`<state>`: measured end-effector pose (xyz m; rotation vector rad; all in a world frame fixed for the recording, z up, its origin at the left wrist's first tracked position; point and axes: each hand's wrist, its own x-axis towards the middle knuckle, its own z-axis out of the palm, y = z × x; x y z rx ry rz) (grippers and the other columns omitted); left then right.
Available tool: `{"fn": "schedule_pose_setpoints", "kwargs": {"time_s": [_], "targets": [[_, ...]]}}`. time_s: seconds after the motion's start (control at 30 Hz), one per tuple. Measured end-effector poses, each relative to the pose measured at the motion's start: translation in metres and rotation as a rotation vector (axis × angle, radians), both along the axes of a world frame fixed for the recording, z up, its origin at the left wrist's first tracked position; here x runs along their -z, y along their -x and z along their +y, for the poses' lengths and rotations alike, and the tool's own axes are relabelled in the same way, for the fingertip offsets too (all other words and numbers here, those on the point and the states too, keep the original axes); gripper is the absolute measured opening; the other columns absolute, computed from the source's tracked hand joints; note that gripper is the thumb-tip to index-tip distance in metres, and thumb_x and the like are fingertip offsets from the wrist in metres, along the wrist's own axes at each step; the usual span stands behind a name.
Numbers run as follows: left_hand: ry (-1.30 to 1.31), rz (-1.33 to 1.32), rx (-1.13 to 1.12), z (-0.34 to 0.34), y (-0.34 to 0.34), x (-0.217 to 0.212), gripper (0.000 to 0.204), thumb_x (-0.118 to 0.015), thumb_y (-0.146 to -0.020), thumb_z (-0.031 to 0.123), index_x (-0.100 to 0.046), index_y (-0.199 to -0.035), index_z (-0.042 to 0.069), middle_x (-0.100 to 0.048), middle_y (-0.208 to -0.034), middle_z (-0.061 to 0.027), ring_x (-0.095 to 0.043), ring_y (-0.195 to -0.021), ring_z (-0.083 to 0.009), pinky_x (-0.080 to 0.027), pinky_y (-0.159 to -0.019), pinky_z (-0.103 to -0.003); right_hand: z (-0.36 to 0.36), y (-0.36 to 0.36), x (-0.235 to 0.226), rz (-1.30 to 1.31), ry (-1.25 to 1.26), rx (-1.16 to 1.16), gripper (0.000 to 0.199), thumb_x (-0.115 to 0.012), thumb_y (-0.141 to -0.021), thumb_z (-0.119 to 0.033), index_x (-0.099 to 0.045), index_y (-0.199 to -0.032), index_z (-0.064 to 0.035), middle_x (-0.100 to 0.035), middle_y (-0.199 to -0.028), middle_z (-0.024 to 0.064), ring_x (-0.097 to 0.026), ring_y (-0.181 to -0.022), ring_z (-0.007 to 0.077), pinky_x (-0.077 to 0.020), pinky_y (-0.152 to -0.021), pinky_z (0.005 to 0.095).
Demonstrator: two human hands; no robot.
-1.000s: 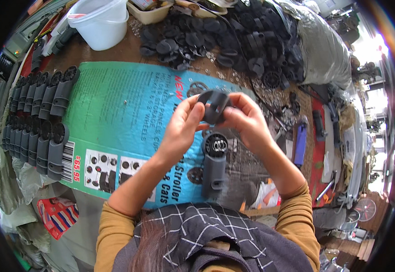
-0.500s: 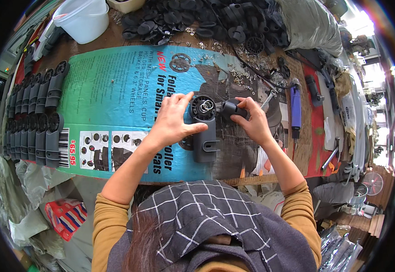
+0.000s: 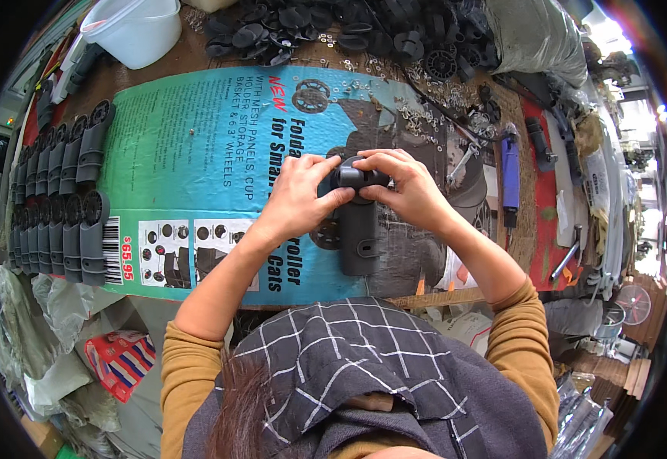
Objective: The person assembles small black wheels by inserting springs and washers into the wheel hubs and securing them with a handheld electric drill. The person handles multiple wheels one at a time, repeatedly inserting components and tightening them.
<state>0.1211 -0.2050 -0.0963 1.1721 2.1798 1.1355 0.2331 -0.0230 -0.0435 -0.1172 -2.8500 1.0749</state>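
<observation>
A dark grey plastic housing [image 3: 359,239], long with a round end, lies upright in front of me on a printed cardboard sheet [image 3: 165,153]. Over its round end sits a black plastic joint piece [image 3: 359,176] with a short tube. My left hand [image 3: 303,191] grips this piece from the left, thumb below and fingers above. From the right, my right hand [image 3: 404,186] pinches it the same way. The spring and the housing's round face are hidden beneath the piece and fingers.
Rows of similar grey housings [image 3: 92,237] stand at the left. Black plastic parts [image 3: 272,27] and small metal pieces [image 3: 418,115] are heaped at the back. A white bucket [image 3: 136,34] is at the far left. To the right lie a purple power screwdriver [image 3: 510,172] and a hammer [image 3: 565,262].
My right hand has brought the black joint piece leftward onto the housing's round end, covering the spring. My left hand has closed in from the housing's side onto the piece.
</observation>
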Motion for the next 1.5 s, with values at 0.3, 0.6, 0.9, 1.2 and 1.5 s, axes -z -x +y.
{"fn": "schedule_pose_setpoints", "kwargs": {"time_s": [0.3,0.6,0.9,1.2,1.5], "targets": [[0.144,-0.079,0.125,0.009,0.013,-0.022,0.057,-0.075,-0.079,0.036,-0.061,-0.121,0.0,-0.057,-0.112,-0.018,-0.05,-0.11,-0.0344,-0.041,-0.098,-0.042,0.009,-0.002,0.015,-0.096,0.375,-0.013,0.038,-0.074,-0.08,-0.011,-0.063,-0.117,-0.007,-0.06,-0.13,0.0124,-0.063,-0.11,0.024,-0.0496,-0.093,0.0353],[0.291,-0.011,0.18,0.019,0.014,-0.037,0.055,-0.076,-0.077,0.032,-0.061,-0.119,0.001,-0.058,-0.107,-0.019,-0.054,-0.107,-0.0354,-0.044,-0.094,-0.043,0.005,-0.012,0.034,0.104,0.269,-0.009,0.038,-0.071,-0.084,-0.011,-0.06,-0.12,-0.0094,-0.056,-0.133,0.0153,-0.058,-0.118,0.0329,-0.0482,-0.096,0.0381],[0.596,-0.665,0.0,0.057,0.019,-0.051,0.058,-0.065,-0.089,0.048,-0.061,-0.117,-0.002,-0.063,-0.103,-0.0071,-0.058,-0.091,-0.0113,-0.047,-0.079,-0.026,0.012,-0.029,0.064,0.249,0.492,0.003,0.037,-0.067,-0.086,-0.003,-0.055,-0.12,-0.0064,-0.053,-0.136,0.0148,-0.055,-0.121,0.0265,-0.0449,-0.099,0.0362],[0.242,-0.899,-0.154,0.055,-0.014,-0.069,0.038,-0.073,-0.084,0.027,-0.058,-0.11,0.005,-0.059,-0.101,-0.0041,-0.054,-0.093,-0.0105,-0.042,-0.086,-0.027,-0.009,-0.049,0.041,0.257,0.86,0.171,0.073,-0.077,-0.079,-0.004,-0.031,-0.137,-0.0083,-0.045,-0.131,0.0097,-0.047,-0.124,0.0223,-0.0439,-0.101,0.0364],[-0.21,-0.447,0.174,-0.005,-0.047,-0.111,0.058,-0.084,-0.072,0.027,-0.054,-0.115,0.001,-0.061,-0.104,-0.0082,-0.059,-0.097,-0.0175,-0.048,-0.087,-0.033,-0.031,-0.076,-0.024,0.047,1.012,0.088,0.058,-0.079,-0.071,-0.002,-0.054,-0.123,-0.0027,-0.063,-0.111,0.0042,-0.059,-0.104,0.0116,-0.0486,-0.093,0.0313]]}}
